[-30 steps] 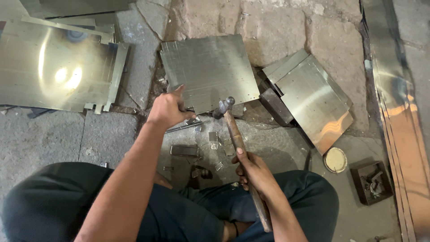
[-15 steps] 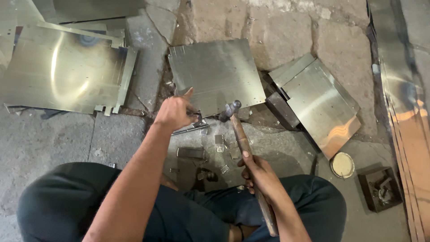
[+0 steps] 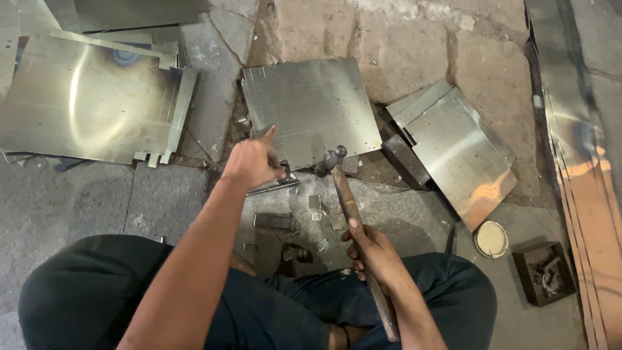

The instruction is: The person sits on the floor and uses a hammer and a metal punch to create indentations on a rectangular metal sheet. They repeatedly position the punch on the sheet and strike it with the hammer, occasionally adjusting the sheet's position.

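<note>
My right hand (image 3: 372, 249) grips the wooden handle of a hammer (image 3: 343, 194), whose dark metal head sits raised just over the near edge of a square metal sheet (image 3: 311, 110). My left hand (image 3: 253, 162) is closed on a small metal tool at that sheet's near edge, index finger pointing up. The tool itself is mostly hidden under the hand. Small cut metal scraps (image 3: 321, 214) lie on the stone floor between my hands and my crossed legs.
A large notched metal sheet (image 3: 84, 104) lies at the left. More stacked sheets (image 3: 460, 149) rest at the right beside a dark metal block (image 3: 405, 159). Long metal strips (image 3: 583, 162) run along the right edge. A round lid (image 3: 490, 238) and a small dark box (image 3: 543, 272) sit nearby.
The view has shifted slightly. The hammer head has moved a little, staying near the sheet's near edge. My left hand stays at the same spot.
</note>
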